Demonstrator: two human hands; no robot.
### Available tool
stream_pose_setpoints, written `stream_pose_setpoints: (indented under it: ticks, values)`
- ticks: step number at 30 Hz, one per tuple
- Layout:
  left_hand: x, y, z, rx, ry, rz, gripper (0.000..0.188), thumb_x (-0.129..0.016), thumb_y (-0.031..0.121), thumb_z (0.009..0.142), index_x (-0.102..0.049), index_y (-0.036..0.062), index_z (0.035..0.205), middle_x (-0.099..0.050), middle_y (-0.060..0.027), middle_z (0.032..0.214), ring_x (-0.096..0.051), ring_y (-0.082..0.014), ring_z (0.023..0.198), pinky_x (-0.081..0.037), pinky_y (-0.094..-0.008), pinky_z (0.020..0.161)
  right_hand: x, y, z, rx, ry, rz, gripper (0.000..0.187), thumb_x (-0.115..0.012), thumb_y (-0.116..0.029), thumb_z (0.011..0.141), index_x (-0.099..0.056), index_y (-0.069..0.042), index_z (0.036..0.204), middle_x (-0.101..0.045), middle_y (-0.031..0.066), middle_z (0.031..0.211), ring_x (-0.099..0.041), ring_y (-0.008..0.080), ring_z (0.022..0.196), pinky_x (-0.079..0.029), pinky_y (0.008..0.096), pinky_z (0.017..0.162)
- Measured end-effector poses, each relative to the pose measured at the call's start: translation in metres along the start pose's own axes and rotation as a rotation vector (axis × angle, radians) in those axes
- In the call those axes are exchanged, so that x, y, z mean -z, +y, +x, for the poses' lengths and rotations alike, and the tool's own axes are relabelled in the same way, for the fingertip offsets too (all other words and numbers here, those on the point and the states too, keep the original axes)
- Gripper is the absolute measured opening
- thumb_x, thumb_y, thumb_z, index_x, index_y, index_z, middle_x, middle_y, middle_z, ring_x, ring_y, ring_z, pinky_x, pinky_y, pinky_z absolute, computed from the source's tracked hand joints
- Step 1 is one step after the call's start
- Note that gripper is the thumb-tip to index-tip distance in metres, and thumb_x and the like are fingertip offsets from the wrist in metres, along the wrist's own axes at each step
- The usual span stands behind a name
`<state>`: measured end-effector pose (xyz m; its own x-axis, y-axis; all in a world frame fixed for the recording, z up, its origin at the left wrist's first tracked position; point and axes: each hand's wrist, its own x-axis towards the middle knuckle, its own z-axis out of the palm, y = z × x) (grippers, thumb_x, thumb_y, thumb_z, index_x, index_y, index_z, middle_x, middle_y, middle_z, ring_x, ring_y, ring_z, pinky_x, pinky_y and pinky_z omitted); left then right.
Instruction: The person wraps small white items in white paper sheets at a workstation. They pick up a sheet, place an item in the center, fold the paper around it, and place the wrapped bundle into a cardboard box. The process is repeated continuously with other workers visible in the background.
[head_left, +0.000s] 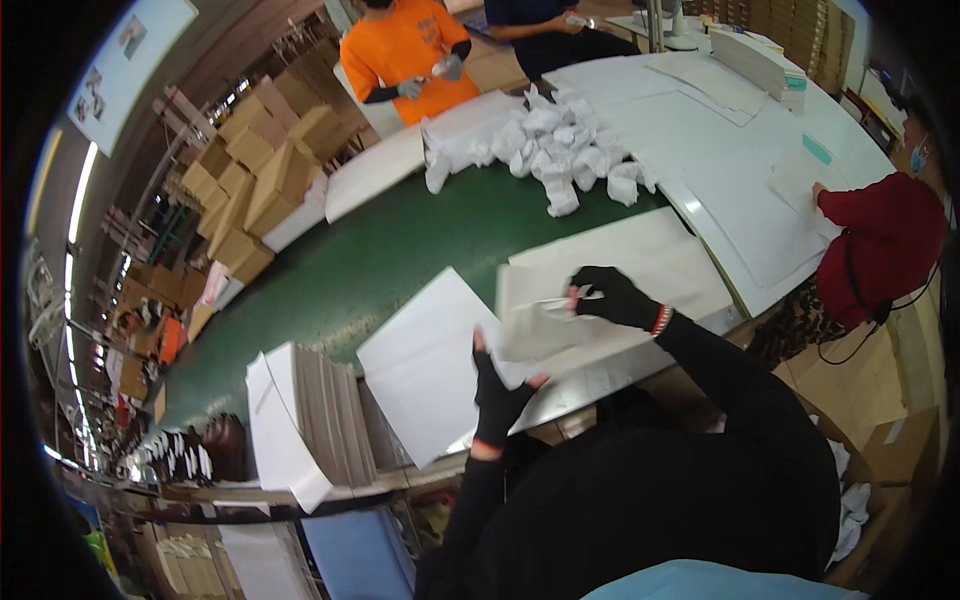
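Note:
My right hand point(612, 297), in a black fingerless glove, pinches the edge of a pale, motion-blurred sheet of paper point(535, 330). That paper is over a stack of large off-white sheets point(640, 262) at the table's near edge. My left hand point(497, 398), gloved the same way, has its thumb and forefinger spread apart and holds nothing I can see. It is over the right edge of a large white sheet point(425, 365), which lies at an angle on the green tabletop; whether it touches the sheet I cannot tell.
A thick stack of folded sheets point(325, 415) stands left of the white sheet. Crumpled white paper bundles point(560, 145) are heaped at the far side of the green tabletop point(370, 260). A co-worker in red point(885, 245) handles sheets at right; another in orange point(410, 55) stands opposite.

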<state>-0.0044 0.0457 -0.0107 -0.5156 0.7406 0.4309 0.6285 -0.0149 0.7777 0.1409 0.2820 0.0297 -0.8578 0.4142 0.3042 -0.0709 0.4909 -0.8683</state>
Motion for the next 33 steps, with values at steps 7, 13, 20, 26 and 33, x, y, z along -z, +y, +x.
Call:
stream_pose_setpoints:
  ticks: [7,13,20,26,33]
  values:
    - [0.005,0.013,0.041,-0.019,0.109,-0.277,0.024,-0.047,-0.009,0.079,-0.056,0.0033,0.097,-0.058,-0.0028,0.086,-0.055,-0.0123,0.082,-0.045,-0.0264,0.076,-0.041,-0.053,0.002,0.147,-0.146,0.266,0.023,-0.073,-0.012,0.079,-0.064,-0.003,0.099,-0.067,0.0081,0.098,-0.064,0.0197,0.092,-0.05,0.0327,0.084]
    - [0.103,-0.073,-0.029,0.229,0.497,-0.239,0.031,-0.055,0.004,0.089,-0.053,0.0,0.119,-0.061,-0.0103,0.105,-0.06,-0.0172,0.096,-0.048,-0.0299,0.087,-0.01,0.1,-0.063,-0.235,0.038,-0.232,0.022,-0.08,-0.012,0.067,-0.063,-0.004,0.08,-0.064,0.0086,0.082,-0.064,0.0211,0.075,-0.051,0.0311,0.068]
    - [0.116,-0.075,-0.054,0.287,0.583,-0.182,0.03,-0.057,0.007,0.091,-0.054,0.001,0.121,-0.059,-0.0104,0.11,-0.057,-0.0175,0.098,-0.045,-0.0299,0.088,0.003,0.173,-0.089,-0.171,0.043,-0.469,0.019,-0.074,-0.021,0.067,-0.067,-0.007,0.078,-0.06,0.0113,0.074,-0.061,0.0297,0.078,-0.047,0.0376,0.071]
    - [0.101,-0.048,-0.021,0.208,0.736,-0.312,0.036,-0.052,0.004,0.091,-0.049,0.0002,0.127,-0.056,-0.0087,0.113,-0.054,-0.0187,0.105,-0.042,-0.031,0.093,0.018,0.12,-0.034,-0.028,0.331,-0.568,0.018,-0.069,-0.017,0.079,-0.061,-0.01,0.093,-0.064,0.0061,0.092,-0.06,0.0251,0.092,-0.047,0.0362,0.081]
    - [0.078,-0.022,0.003,0.143,0.694,-0.377,0.033,-0.049,0.007,0.092,-0.05,-0.0011,0.125,-0.053,-0.0094,0.117,-0.052,-0.0184,0.108,-0.04,-0.0311,0.095,0.001,0.164,-0.062,-0.331,-0.1,-0.938,0.097,-0.079,-0.053,0.064,-0.039,-0.008,0.14,-0.037,0.02,0.144,-0.028,0.0403,0.136,-0.029,0.045,0.11]
